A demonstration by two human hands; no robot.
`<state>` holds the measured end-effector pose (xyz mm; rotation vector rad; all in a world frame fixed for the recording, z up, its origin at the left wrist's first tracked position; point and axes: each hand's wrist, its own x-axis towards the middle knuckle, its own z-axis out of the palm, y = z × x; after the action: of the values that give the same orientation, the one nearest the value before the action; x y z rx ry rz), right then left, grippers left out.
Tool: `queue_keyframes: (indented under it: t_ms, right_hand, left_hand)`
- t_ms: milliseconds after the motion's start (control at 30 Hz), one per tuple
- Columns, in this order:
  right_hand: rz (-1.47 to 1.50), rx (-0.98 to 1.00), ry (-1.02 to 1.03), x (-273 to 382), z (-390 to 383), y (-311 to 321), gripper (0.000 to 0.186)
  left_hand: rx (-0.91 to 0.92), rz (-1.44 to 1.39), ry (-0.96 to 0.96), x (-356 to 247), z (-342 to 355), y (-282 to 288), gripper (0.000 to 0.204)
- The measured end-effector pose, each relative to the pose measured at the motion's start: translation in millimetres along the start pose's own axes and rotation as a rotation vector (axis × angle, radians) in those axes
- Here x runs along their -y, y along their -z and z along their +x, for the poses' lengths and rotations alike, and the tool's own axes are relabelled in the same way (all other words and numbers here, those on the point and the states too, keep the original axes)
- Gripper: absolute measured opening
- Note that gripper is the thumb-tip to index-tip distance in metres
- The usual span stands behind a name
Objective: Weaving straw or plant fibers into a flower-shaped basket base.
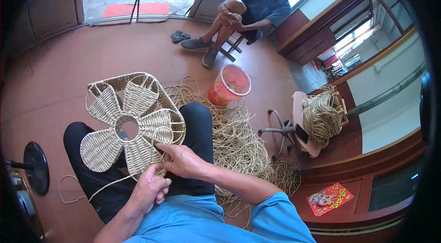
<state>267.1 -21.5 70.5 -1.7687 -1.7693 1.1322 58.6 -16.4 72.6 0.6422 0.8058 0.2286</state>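
Observation:
Across my lap lies a flower-shaped woven piece of pale straw cord, with several petals round an open ring. Some petals are filled with weaving; the ones at the right and top show bare looped ends. A rounded woven rim stands behind it. My left hand is closed at the tip of the lowest petal, pinching the cord, whose loose tail trails left over my thigh. Beside it my right hand is also closed on cord at that petal's right edge, its index finger along the weave.
A big heap of loose cord covers the floor right of my legs, beside a red bin. Coiled cord rests on a wheeled chair. A person sits on a stool ahead. A black round base stands left.

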Motion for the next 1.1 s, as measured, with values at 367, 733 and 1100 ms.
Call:
queue_keyframes:
  t_ms: [367, 733, 1100]
  right_hand:
    - [-0.077, -0.204, 0.038, -17, -8, -44, 0.066]
    - [0.306, -0.517, 0.168, -20, -40, -78, 0.059]
    - [0.349, -0.560, 0.085, -10, -43, -77, 0.044]
  left_hand:
    - [-0.166, 0.961, -0.382, -4, -3, 10, 0.041]
    - [-0.174, 0.701, -0.244, -5, 4, 12, 0.041]
    - [-0.234, 0.828, -0.299, -8, 1, 6, 0.038]
